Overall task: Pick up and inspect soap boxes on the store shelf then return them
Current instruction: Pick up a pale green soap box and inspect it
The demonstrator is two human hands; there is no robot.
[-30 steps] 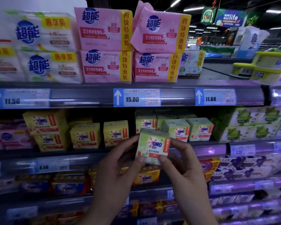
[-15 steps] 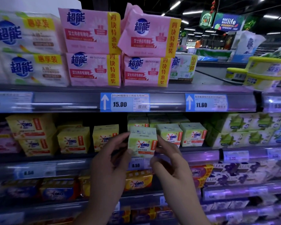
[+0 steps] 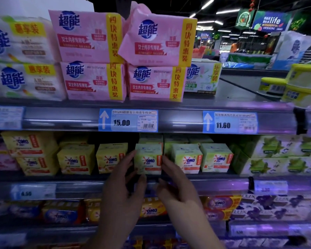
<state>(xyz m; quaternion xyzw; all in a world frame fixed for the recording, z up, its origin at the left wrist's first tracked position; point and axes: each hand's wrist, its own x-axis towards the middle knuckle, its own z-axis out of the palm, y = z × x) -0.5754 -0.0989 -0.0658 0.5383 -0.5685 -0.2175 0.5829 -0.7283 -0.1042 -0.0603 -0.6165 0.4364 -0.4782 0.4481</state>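
Gripping a small pale green OMO soap box (image 3: pixel 148 159) from both sides, the person's two hands are meeting at the front edge of the middle shelf (image 3: pixel 214 186). The left hand (image 3: pixel 122 191) is laying its fingers (image 3: pixel 131 156) along the box's left face while the thumb is tucking under the lower corner. The right hand (image 3: pixel 178 187) is pressing its curled fingers (image 3: pixel 166 163) against the right edge. The box is standing upright in the front row, right at the shelf lip. The thumbs are hiding whether its base is resting fully on the shelf.

Sideways, room is running tight. The left fingers are filling the slim gap toward a small yellow OMO box (image 3: pixel 111 158), and the right fingers are filling the gap toward the neighbouring pale green box (image 3: pixel 187 159). Overhead, a dark strip of free space is lying between the box tops and the grey price rail (image 3: pixel 178 121) of the top shelf.

Three pale green boxes are lining the front row, the held one included, with more showing behind. Two small yellow boxes are sitting to the left, and beyond them two larger yellow OMO packs (image 3: pixel 31 153) are stacking one on the other. Four pink soap packs (image 3: pixel 90 38) are sitting on the top shelf in two stacks of two. Two blue price labels (image 3: pixel 127 120) are reading 15.00 and 11.60.
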